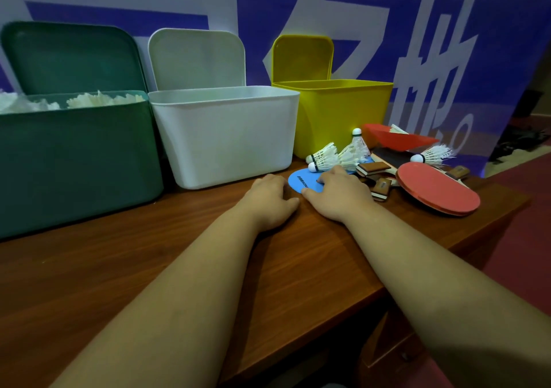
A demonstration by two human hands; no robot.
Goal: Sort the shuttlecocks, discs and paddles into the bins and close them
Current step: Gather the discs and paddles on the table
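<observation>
Three open bins stand in a row: a green bin [77,161] filled with white shuttlecocks, a white bin [223,137] and a yellow bin [337,113]. A flat blue disc [302,181] lies on the table in front of the yellow bin. My right hand [340,194] rests on the disc's right side, thumb at its near edge. My left hand [269,200] lies on the table just left of the disc, fingers loosely curled. Several shuttlecocks [331,155] lie behind the disc. Red paddles [438,191] are piled to the right.
The wooden table [149,262] ends close to the right of the paddle pile and drops to a red floor. A red disc [396,140] lies at the back of the pile. A blue and white banner stands behind the bins.
</observation>
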